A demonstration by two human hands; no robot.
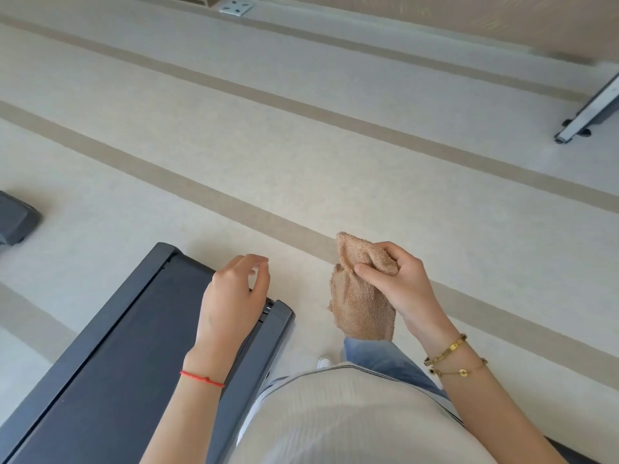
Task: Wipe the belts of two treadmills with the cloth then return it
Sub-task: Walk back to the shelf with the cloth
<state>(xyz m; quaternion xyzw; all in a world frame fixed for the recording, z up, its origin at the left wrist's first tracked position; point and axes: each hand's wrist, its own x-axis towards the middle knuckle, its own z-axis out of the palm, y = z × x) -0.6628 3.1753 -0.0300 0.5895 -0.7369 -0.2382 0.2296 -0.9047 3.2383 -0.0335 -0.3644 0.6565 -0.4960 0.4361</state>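
Tan terry cloth hung bunched in the right hand, fingers clenched round its upper fold, clear of the floor beside the dark treadmill. The left hand hovered loosely curled and empty above the belt's end. Soft, light and limp, the cloth would probably grip best gathered in the palm.

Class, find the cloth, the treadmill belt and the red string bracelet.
cloth [360, 303]: head view, hanging middle.
treadmill belt [127, 380]: head view, dark running surface.
red string bracelet [201, 378]: head view, strand across left wrist.
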